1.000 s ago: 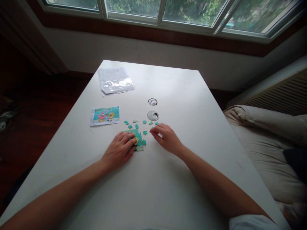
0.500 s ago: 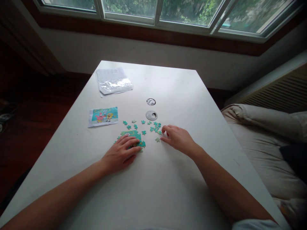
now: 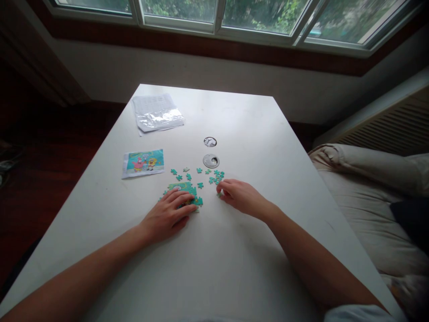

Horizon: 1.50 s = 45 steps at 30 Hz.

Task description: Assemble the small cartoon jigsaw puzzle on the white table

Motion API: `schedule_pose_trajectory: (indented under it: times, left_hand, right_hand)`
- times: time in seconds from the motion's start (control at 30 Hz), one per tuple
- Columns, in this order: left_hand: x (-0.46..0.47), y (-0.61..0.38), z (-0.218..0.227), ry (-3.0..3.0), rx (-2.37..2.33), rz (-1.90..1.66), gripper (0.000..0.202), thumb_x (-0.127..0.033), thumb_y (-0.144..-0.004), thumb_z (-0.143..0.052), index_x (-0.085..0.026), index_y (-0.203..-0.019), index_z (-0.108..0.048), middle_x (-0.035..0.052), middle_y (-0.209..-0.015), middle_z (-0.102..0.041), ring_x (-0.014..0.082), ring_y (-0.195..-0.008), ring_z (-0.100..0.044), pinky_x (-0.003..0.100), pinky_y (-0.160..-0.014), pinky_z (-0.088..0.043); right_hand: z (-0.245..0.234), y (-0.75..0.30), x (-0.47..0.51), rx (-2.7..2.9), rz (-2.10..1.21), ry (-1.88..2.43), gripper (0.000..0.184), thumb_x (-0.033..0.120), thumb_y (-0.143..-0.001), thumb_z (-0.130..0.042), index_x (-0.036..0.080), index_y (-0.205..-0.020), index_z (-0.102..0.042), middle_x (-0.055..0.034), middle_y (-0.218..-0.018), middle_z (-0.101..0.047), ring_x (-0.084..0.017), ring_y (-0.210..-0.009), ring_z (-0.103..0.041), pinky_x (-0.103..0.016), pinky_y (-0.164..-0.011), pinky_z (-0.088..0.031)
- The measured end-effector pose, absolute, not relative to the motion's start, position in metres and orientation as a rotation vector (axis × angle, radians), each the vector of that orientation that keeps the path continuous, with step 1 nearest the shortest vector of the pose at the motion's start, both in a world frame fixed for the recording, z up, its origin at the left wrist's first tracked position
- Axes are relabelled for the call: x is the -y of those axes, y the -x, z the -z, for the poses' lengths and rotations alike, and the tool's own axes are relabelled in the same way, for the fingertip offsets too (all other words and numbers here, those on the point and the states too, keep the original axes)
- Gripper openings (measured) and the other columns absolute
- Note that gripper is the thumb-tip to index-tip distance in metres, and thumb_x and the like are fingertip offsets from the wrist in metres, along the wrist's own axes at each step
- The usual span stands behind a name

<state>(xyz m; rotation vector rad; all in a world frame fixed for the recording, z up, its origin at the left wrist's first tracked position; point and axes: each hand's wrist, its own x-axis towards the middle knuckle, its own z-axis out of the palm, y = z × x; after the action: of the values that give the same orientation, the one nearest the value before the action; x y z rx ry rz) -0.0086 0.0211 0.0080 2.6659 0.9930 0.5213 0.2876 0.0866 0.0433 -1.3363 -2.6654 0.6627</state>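
My left hand [image 3: 170, 213] lies flat with its fingers spread over a partly joined jigsaw puzzle [image 3: 185, 185], hiding much of its lower left. To the right, my right hand [image 3: 239, 196] has thumb and forefinger closed around a pale green puzzle piece [image 3: 219, 194], which touches or nearly touches the tabletop. Just beyond its fingertips lies a cluster of teal puzzle pieces [image 3: 217, 174]. More loose pieces, such as a teal puzzle piece [image 3: 200, 185], are scattered behind and beside the joined part.
A picture card or packet [image 3: 144, 163] with cartoon figures lies left of the puzzle on the white table [image 3: 214, 268]. A clear plastic sleeve with papers [image 3: 157, 112] rests at the far left corner. Two round cable holes, one with a grey cover [image 3: 208, 163], sit behind the pieces.
My right hand has shifted slightly left and its fingers have closed on the pale green puzzle piece. My left hand stays in place on the puzzle.
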Motion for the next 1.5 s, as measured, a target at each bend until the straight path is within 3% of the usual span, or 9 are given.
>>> schedule_pose_trajectory:
  times: [0.57,0.87,1.1,1.5]
  left_hand:
    - [-0.021,0.008,-0.009,-2.673,-0.993,-0.524,0.038,-0.018,-0.095,-0.053,-0.027,-0.131,-0.060,0.0081,-0.140,-0.058,0.0256,-0.132,-0.051,0.052,-0.119,-0.034]
    - [-0.021,0.009,-0.009,-2.686,-1.003,-0.471,0.039,-0.019,-0.096,-0.051,-0.026,-0.133,-0.059,0.0080,-0.142,-0.056,0.0258,-0.134,-0.048,0.052,-0.120,-0.032]
    - [-0.021,0.009,-0.007,-2.682,-0.998,-0.470,0.038,-0.020,-0.095,-0.051,-0.026,-0.132,-0.059,0.0087,-0.142,-0.057,0.0260,-0.133,-0.050,0.052,-0.120,-0.032]
    - [-0.021,0.009,-0.008,-2.665,-0.986,-0.480,0.038,-0.020,-0.095,-0.051,-0.024,-0.133,-0.058,0.0092,-0.142,-0.056,0.0261,-0.133,-0.049,0.051,-0.120,-0.031]
  right_hand:
    - [-0.031,-0.273,-0.086,2.615,-0.667,1.199,0.011,0.012,-0.090,-0.058,0.021,-0.084,-0.061,-0.0015,-0.083,-0.061,-0.016,-0.077,-0.054,-0.026,-0.071,-0.037]
    - [-0.017,-0.245,-0.109,2.454,-0.547,1.105,0.013,0.014,-0.093,-0.058,0.022,-0.099,-0.067,-0.0033,-0.088,-0.065,-0.017,-0.083,-0.057,-0.029,-0.080,-0.040]
    - [-0.010,-0.200,-0.151,2.542,-0.323,1.067,0.022,0.023,-0.097,-0.059,0.024,-0.117,-0.069,-0.0077,-0.108,-0.065,-0.022,-0.100,-0.055,-0.035,-0.090,-0.040]
    - [-0.015,-0.190,-0.162,2.733,-0.254,1.168,0.011,0.024,-0.096,-0.060,0.020,-0.101,-0.068,-0.0089,-0.107,-0.064,-0.023,-0.101,-0.054,-0.033,-0.084,-0.037]
